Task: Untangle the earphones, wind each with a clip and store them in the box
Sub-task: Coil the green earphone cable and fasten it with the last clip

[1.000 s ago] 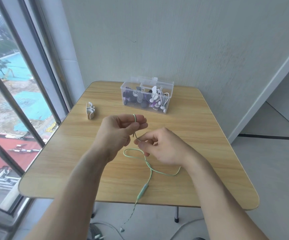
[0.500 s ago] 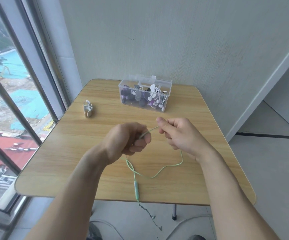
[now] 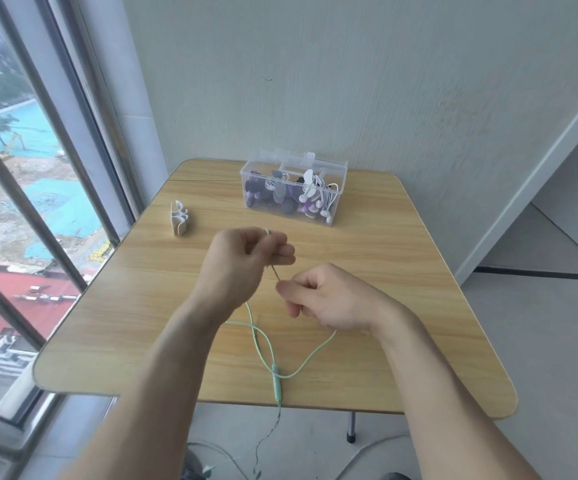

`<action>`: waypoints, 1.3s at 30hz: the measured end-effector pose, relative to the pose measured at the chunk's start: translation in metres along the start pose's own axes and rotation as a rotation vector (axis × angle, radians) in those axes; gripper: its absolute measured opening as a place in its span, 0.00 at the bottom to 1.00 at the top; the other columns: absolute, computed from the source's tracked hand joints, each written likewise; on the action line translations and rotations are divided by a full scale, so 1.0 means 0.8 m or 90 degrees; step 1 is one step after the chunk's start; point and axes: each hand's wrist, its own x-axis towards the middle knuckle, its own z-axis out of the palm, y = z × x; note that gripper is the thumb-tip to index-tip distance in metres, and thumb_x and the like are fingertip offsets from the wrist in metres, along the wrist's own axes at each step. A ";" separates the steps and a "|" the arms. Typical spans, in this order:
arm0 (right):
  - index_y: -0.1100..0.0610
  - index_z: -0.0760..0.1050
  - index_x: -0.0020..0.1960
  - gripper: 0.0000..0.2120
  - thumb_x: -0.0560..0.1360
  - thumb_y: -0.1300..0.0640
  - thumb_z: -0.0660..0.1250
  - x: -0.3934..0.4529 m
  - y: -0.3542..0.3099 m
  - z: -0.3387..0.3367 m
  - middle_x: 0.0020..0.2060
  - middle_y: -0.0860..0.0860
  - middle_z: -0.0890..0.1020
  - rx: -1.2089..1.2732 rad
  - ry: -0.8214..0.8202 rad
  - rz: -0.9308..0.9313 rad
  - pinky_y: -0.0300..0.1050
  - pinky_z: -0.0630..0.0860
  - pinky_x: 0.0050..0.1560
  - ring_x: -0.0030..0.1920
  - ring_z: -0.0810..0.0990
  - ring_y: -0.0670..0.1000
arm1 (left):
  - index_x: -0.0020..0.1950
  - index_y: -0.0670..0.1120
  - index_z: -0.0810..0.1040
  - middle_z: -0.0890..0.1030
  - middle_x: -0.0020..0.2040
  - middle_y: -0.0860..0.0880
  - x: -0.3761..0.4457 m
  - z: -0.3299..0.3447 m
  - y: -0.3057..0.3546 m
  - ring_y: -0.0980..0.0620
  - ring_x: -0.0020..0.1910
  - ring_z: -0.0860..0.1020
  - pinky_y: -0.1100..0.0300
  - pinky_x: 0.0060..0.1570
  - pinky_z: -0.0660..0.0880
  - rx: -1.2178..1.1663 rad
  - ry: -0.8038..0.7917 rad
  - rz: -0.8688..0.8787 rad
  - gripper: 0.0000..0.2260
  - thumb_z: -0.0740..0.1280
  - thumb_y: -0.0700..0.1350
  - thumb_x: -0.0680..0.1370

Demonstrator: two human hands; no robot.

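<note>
Beside the window, on the wooden table (image 3: 401, 271), a clear box (image 3: 294, 188) holds wound earphones. Left hand (image 3: 242, 265) and right hand (image 3: 329, 296) both pinch the mint-green earphone cable (image 3: 263, 348), looped over the near edge.

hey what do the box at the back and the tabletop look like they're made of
Box: clear, glossy hard plastic by the look; the earphones inside show through its walls.
Tabletop: light wood-grain surface with a smooth matte finish, probably laminate over board rather than solid wood; the pictures cannot settle which.
</note>
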 end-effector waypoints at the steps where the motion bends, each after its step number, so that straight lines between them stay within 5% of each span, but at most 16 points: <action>1: 0.54 0.77 0.35 0.19 0.81 0.47 0.63 -0.001 -0.002 0.000 0.21 0.42 0.67 0.017 -0.025 0.001 0.43 0.63 0.30 0.24 0.64 0.45 | 0.49 0.38 0.80 0.86 0.44 0.46 0.000 0.002 -0.003 0.55 0.43 0.86 0.68 0.39 0.76 0.058 -0.012 0.011 0.08 0.61 0.35 0.82; 6: 0.63 0.80 0.44 0.12 0.80 0.55 0.68 -0.012 -0.006 -0.016 0.23 0.47 0.71 0.127 -0.046 -0.030 0.39 0.66 0.24 0.23 0.70 0.46 | 0.41 0.43 0.79 0.80 0.29 0.50 -0.007 0.007 0.003 0.58 0.26 0.74 0.68 0.28 0.68 0.254 -0.180 0.008 0.12 0.61 0.36 0.82; 13: 0.61 0.79 0.36 0.15 0.71 0.48 0.72 -0.018 0.011 -0.047 0.23 0.48 0.63 0.276 0.053 -0.014 0.44 0.72 0.30 0.25 0.70 0.50 | 0.40 0.44 0.76 0.66 0.30 0.50 -0.006 0.006 0.017 0.53 0.27 0.62 0.61 0.27 0.55 0.105 -0.332 -0.144 0.16 0.57 0.46 0.85; 16: 0.57 0.76 0.30 0.15 0.68 0.47 0.73 -0.017 0.012 -0.048 0.23 0.48 0.64 0.329 0.058 -0.025 0.46 0.75 0.37 0.27 0.68 0.50 | 0.32 0.47 0.67 0.64 0.27 0.48 -0.011 0.011 0.020 0.51 0.26 0.60 0.60 0.26 0.53 0.088 -0.391 -0.156 0.18 0.59 0.47 0.82; 19: 0.56 0.73 0.30 0.15 0.69 0.50 0.72 -0.014 0.011 -0.047 0.24 0.47 0.64 0.446 0.057 -0.026 0.49 0.76 0.38 0.25 0.64 0.48 | 0.26 0.45 0.64 0.66 0.23 0.43 -0.011 0.014 0.021 0.47 0.24 0.62 0.52 0.30 0.51 0.018 -0.294 -0.165 0.21 0.57 0.46 0.80; 22: 0.58 0.75 0.38 0.13 0.67 0.49 0.73 -0.014 0.011 -0.051 0.27 0.49 0.59 0.488 0.052 0.008 0.40 0.66 0.26 0.21 0.59 0.44 | 0.23 0.46 0.66 0.68 0.22 0.42 -0.008 0.015 0.027 0.45 0.23 0.66 0.53 0.28 0.50 -0.159 -0.192 -0.160 0.22 0.55 0.43 0.79; 25: 0.59 0.76 0.41 0.14 0.67 0.49 0.73 -0.015 0.017 -0.056 0.28 0.48 0.63 0.419 0.055 0.048 0.37 0.53 0.23 0.23 0.56 0.44 | 0.27 0.50 0.61 0.65 0.23 0.47 -0.002 0.006 0.028 0.48 0.21 0.68 0.59 0.23 0.48 -0.405 -0.071 -0.155 0.21 0.55 0.43 0.80; 29: 0.59 0.78 0.42 0.12 0.77 0.51 0.70 -0.015 0.023 -0.057 0.28 0.48 0.67 0.316 0.084 0.081 0.36 0.53 0.23 0.25 0.55 0.45 | 0.36 0.47 0.68 0.74 0.30 0.49 0.005 -0.003 0.020 0.52 0.30 0.78 0.64 0.20 0.53 -0.521 -0.019 -0.108 0.16 0.55 0.44 0.84; 34: 0.60 0.81 0.47 0.08 0.80 0.55 0.68 -0.013 0.012 -0.037 0.29 0.49 0.74 0.136 0.064 0.068 0.37 0.63 0.21 0.23 0.67 0.47 | 0.54 0.42 0.78 0.86 0.53 0.45 0.008 0.009 0.012 0.51 0.53 0.85 0.67 0.22 0.58 -0.333 0.053 -0.051 0.11 0.56 0.42 0.85; 39: 0.53 0.82 0.52 0.06 0.80 0.52 0.68 -0.016 -0.009 -0.015 0.33 0.48 0.81 0.040 -0.029 0.012 0.39 0.67 0.27 0.24 0.71 0.48 | 0.47 0.43 0.85 0.86 0.44 0.50 0.004 0.015 0.002 0.59 0.38 0.84 0.70 0.32 0.73 0.046 0.102 0.003 0.09 0.65 0.43 0.81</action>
